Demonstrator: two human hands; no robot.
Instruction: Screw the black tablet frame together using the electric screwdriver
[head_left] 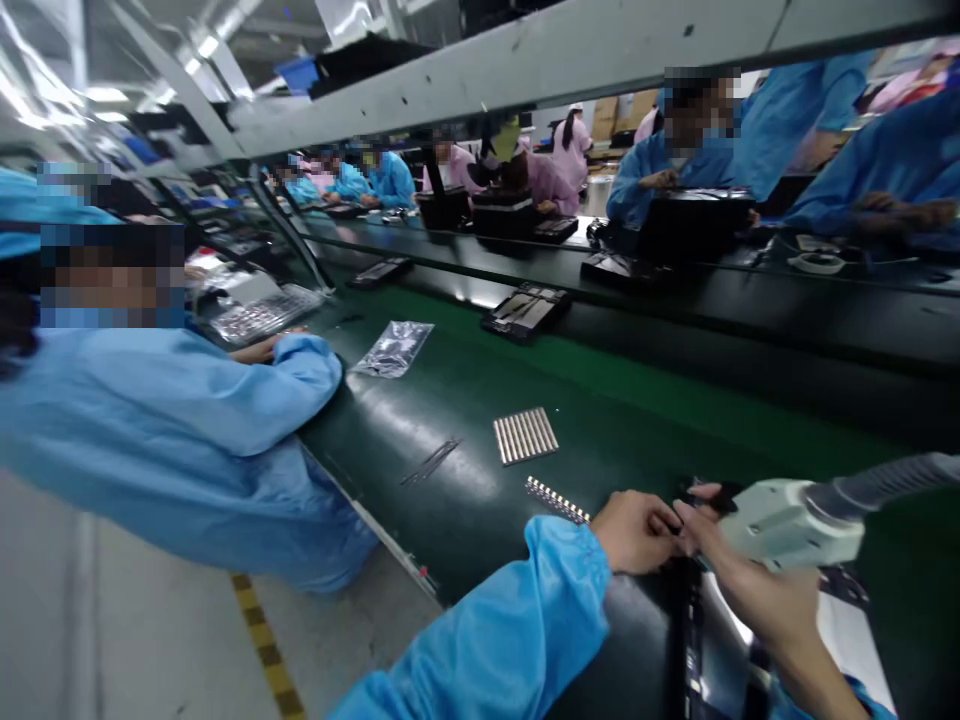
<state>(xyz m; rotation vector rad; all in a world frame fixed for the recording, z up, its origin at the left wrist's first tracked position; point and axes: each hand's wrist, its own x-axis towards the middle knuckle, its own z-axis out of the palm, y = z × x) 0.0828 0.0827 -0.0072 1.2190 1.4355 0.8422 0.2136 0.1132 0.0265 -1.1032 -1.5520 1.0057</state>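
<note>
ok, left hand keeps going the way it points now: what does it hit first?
The left hand points rightward, already meeting the right hand gripping the pale grey-green handheld power tool. Those come first; depth is unclear.

On the dark green belt (420, 440) lie a flat pack of silver strips (525, 436), a clear plastic bag (393, 349) and some thin dark rods (430, 462). Farther along sits a black tray (526, 310). A co-worker in a blue coat (165, 440) leans beside the belt — more people in blue and pink work behind.
</note>
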